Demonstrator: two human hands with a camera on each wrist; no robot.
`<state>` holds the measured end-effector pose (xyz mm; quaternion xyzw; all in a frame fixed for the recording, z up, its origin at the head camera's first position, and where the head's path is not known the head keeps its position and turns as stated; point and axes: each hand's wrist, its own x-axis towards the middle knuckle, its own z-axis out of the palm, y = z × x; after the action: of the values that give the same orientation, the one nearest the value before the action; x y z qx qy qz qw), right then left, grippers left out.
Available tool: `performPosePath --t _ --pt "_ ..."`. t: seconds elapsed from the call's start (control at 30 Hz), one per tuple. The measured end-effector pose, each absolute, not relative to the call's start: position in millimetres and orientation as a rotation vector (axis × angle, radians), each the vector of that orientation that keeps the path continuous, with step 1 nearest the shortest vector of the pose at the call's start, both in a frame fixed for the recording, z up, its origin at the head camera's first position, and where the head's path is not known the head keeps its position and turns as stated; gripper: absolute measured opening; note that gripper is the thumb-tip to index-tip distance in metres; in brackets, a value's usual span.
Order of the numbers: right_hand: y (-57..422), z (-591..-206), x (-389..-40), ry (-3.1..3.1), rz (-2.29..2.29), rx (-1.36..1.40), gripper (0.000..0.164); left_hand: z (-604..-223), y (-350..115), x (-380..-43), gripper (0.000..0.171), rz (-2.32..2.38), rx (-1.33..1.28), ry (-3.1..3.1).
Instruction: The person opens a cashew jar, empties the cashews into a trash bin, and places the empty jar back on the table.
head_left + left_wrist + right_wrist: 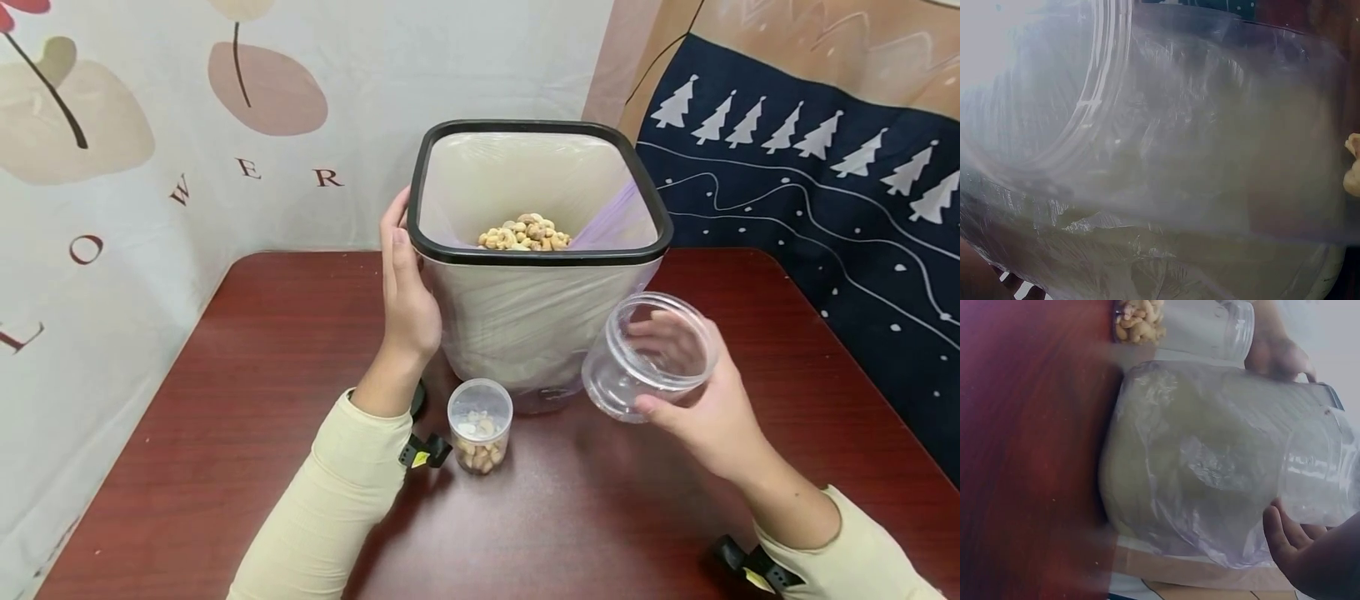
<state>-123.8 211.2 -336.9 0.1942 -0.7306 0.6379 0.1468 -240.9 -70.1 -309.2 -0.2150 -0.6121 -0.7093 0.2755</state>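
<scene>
**Nuts (525, 233) in the bin (517, 333), a jar in hand**

On the table (285, 333), the bin stands upright, lined with a thin, purplish liner (615, 208). It looks light and fairly stiff, though the loose film could slip under the palm; the black rim (540, 258) seems the surest hold. The left hand (408, 308) lies along its left side, thumb just under the rim, bracing rather than gripping.

The right hand (712, 408) holds the big jar (600, 379), tilted, at the bin's front right corner, fingers and thumb spread around it. No nuts show inside. Clear and probably plastic, it should be light, stiff and slick, best taken round the body.

The small jar (480, 417) stands upright in front of the bin, nuts in its lower part; one hand should span it. Whether it is lidded is unclear.

The bin's front wall hides the nuts' depth. The left fingertips are hidden, a dark object (418, 398) behind that wrist is mostly covered, and the left wrist view is hazy.
</scene>
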Motion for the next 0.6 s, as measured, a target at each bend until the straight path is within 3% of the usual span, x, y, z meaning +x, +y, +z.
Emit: performPosePath --t 0.6 --pt "198.9 -358.4 -125.1 -2.242 1.834 0.706 0.091 -309.6 -70.1 -241.9 0.053 -1.905 -0.584 -1.643"
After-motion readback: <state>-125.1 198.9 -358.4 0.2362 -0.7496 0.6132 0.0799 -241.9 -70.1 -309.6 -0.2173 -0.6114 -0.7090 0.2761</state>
